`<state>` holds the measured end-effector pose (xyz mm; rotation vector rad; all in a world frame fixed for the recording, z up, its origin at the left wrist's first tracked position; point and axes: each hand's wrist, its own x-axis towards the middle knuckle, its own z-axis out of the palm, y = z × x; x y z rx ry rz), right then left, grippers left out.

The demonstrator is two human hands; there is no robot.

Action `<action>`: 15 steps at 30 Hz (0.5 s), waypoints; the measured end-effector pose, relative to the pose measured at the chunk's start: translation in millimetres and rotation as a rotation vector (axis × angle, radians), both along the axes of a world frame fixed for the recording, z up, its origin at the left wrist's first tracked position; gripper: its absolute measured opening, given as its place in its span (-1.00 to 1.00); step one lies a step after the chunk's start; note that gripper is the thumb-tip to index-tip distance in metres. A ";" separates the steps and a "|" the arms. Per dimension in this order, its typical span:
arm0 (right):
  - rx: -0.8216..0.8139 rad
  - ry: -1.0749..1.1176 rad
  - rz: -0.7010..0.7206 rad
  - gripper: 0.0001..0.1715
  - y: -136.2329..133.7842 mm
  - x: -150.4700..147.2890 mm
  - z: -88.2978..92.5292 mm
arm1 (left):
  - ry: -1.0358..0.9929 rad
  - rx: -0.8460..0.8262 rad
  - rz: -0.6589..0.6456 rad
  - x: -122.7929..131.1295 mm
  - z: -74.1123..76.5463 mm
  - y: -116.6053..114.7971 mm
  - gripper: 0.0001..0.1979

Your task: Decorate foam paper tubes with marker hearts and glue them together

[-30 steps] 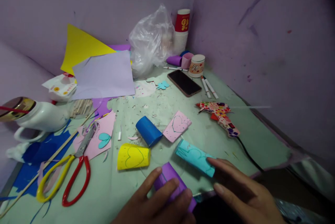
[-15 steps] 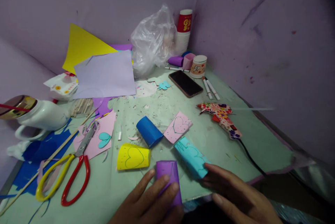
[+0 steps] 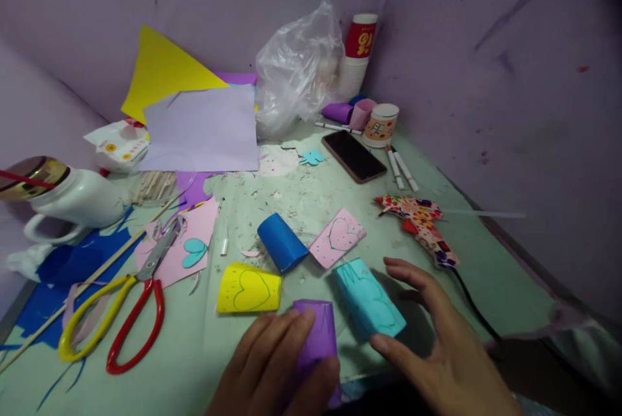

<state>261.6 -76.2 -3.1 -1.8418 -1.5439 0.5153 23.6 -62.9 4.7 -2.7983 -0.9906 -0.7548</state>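
Note:
My left hand (image 3: 272,361) is wrapped over a purple paper tube (image 3: 318,332) at the table's front edge, covering part of it. To its right lies a light-blue paper tube (image 3: 367,296) with a drawn green outline. My right hand (image 3: 447,345) is spread beside that tube; the thumb tip touches its near end, while the raised forefinger stands apart from it. A yellow paper tube (image 3: 250,289) with a heart drawn on it, a blue paper tube (image 3: 282,243) and a speckled pink paper tube (image 3: 337,239) with a heart complete a rough ring.
Scissors (image 3: 140,286) and a thin wooden stick (image 3: 92,280) lie at left, near a white mug (image 3: 80,205). A flowered glue gun (image 3: 420,225) rests at right, its cord running off the edge. Farther back are a phone (image 3: 354,155), markers (image 3: 402,168) and a plastic bag (image 3: 299,69).
My right hand has opened wider, with forefinger lifted and thumb at the light-blue tube's near end. That tube has shifted slightly. My left hand stays on the purple tube. The view has moved a little.

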 end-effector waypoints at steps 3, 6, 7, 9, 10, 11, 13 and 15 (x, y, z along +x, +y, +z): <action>-0.101 0.026 0.063 -0.32 5.1 -8.7 -3.3 | 0.067 -0.020 0.033 5.1 -4.1 4.1 -0.71; -0.107 0.046 0.124 -0.44 4.3 -11.1 -5.4 | 0.114 -0.029 0.066 2.3 -9.9 4.6 -0.68; -0.094 0.051 0.142 -0.49 3.2 -11.0 -5.6 | 0.117 -0.033 0.079 0.6 -11.2 4.1 -0.67; -0.054 0.039 0.169 -0.54 0.1 -10.5 -5.6 | 0.106 -0.046 0.107 -2.7 -12.6 2.7 -0.65; -0.036 0.019 0.185 -0.55 -1.7 -10.2 -5.5 | 0.096 -0.054 0.119 -4.1 -13.1 1.8 -0.65; -0.018 -0.005 0.204 -0.55 -3.4 -9.9 -5.5 | 0.087 -0.061 0.130 -5.2 -13.5 0.9 -0.65; 0.011 -0.055 0.238 -0.54 -6.2 -9.5 -5.7 | 0.070 -0.067 0.164 -6.5 -14.9 -0.7 -0.64; 0.031 -0.096 0.259 -0.51 -7.7 -9.2 -5.9 | 0.059 -0.067 0.211 -6.5 -17.1 -1.9 -0.63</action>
